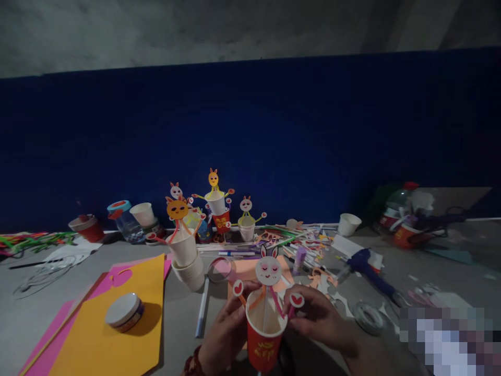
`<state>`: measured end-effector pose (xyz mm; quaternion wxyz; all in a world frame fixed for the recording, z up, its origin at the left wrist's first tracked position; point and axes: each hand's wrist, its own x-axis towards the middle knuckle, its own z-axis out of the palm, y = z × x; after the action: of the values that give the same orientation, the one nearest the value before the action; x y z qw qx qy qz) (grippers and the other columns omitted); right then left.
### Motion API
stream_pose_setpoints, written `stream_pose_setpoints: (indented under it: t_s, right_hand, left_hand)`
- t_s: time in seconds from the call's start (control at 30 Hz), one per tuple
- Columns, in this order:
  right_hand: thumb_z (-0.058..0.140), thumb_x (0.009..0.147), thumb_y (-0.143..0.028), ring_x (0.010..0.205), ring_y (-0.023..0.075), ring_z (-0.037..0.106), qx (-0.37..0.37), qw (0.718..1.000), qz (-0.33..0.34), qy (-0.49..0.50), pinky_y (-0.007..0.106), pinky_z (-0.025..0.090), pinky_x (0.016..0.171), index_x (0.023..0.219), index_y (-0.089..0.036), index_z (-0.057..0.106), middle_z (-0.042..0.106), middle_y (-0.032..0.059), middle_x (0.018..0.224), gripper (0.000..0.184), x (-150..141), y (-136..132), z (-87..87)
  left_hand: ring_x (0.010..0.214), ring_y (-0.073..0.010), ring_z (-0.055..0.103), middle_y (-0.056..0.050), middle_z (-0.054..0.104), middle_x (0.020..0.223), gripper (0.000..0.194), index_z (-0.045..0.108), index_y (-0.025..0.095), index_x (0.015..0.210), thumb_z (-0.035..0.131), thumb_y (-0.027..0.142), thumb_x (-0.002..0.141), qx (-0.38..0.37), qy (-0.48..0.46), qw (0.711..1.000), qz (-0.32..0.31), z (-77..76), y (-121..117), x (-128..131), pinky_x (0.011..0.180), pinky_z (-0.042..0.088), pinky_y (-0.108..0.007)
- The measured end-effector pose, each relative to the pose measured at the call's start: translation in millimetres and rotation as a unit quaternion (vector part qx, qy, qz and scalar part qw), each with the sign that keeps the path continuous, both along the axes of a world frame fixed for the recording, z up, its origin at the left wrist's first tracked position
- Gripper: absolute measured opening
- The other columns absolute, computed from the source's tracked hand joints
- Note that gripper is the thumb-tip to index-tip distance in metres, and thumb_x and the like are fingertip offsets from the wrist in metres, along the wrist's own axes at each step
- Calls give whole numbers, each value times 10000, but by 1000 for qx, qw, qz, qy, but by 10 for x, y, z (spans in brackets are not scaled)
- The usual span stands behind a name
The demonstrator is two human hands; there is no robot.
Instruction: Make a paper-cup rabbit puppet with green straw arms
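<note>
In front of me stands a red paper cup (264, 350) with gold lettering and a white inside. A white paper bunny face (268, 270) with pink cheeks rises from it on a thin stem. An orange pipe-cleaner arm (256, 299) reaches left toward a white disc with a red heart (238, 288). My left hand (227, 326) is closed against the cup's left side, its fingertips partly hidden behind the rim and disc. At the right rim, my right hand (317, 318) pinches a pink pipe-cleaner arm (291, 312) just below another heart disc (296, 300).
Yellow card (117, 344) with a white-lidded jar (124, 312) lies left. Stacked white cups (188, 269) carry an orange-faced figure; similar figures stand behind. A blue glue gun (370, 271), a tape roll (368, 317) and paper scraps lie right. A blue partition (250, 120) closes the back.
</note>
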<state>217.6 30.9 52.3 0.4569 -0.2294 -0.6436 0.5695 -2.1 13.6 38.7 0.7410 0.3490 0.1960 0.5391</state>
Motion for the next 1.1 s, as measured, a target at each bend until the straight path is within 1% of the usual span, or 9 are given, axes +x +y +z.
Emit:
stream_pose_setpoints:
  t_s: [0.1,0.3,0.6,0.7,0.77,0.83,0.9,1.0,1.1]
  right_hand:
    - [756,813,-325,712,151,549,1,1000,-1,2,250,431,657,842,-219,670,595,-8,785,140,0,9,-16]
    - [741,820,-370,712,161,534,10,1000,-11,-18,265,421,652,828,-205,657,576,2,787,185,17,9,-41]
    - [756,796,-410,710,173,556,-3,1000,-17,-22,275,440,647,818,-204,659,584,12,794,229,8,1,-41]
    - [753,800,-404,710,176,565,-4,1000,-11,-15,277,448,649,815,-208,659,592,15,795,218,1,-5,-16]
    - [753,804,-392,706,170,557,-1,1000,-15,-8,275,444,650,826,-206,660,589,12,796,209,-4,-2,-9]
    - [749,811,-385,711,166,545,4,1000,-23,-7,275,439,659,827,-205,656,582,6,792,204,-10,5,-9]
    - [747,812,-399,695,160,527,1,999,-31,-12,274,431,652,814,-204,649,573,0,780,219,-16,14,-17]
    - [753,796,-466,646,145,490,-18,999,-45,-10,267,417,610,807,-203,643,551,-11,756,286,-28,25,-52]
    - [792,752,-506,675,151,513,-45,997,-60,13,266,430,628,1018,-218,643,563,-12,788,420,-60,42,-98]
  left_hand:
    - [966,-205,696,-34,732,1156,201,765,247,1005,774,258,804,9,-17,1000,10,15,16,9,834,514,-269]
    - [1161,-310,635,-78,699,1249,184,767,222,959,777,309,797,20,-32,999,4,13,33,-5,1014,456,-389]
    - [1154,-297,642,-63,739,1121,98,746,207,826,799,280,786,21,-9,999,22,-11,31,-14,1045,432,-406]
    - [1183,-308,626,-63,732,1162,111,751,214,830,806,294,777,28,-9,999,24,-17,34,-8,1061,417,-413]
    - [1193,-320,621,-77,718,1211,185,760,231,940,793,334,789,23,-6,999,22,-2,34,2,1070,406,-428]
    - [1191,-331,622,-104,714,1227,347,734,244,1115,763,409,810,18,16,1000,15,30,32,17,1071,401,-444]
    - [1210,-354,603,-123,707,1243,562,692,247,1227,807,494,735,38,50,998,8,63,26,32,1076,394,-452]
    - [1254,-389,561,-123,688,1286,753,695,266,1231,917,500,550,72,110,991,-2,67,4,39,1083,389,-465]
    - [1243,-401,568,-136,694,1280,708,714,252,1194,916,488,559,69,145,987,2,-18,-4,20,1074,399,-496]
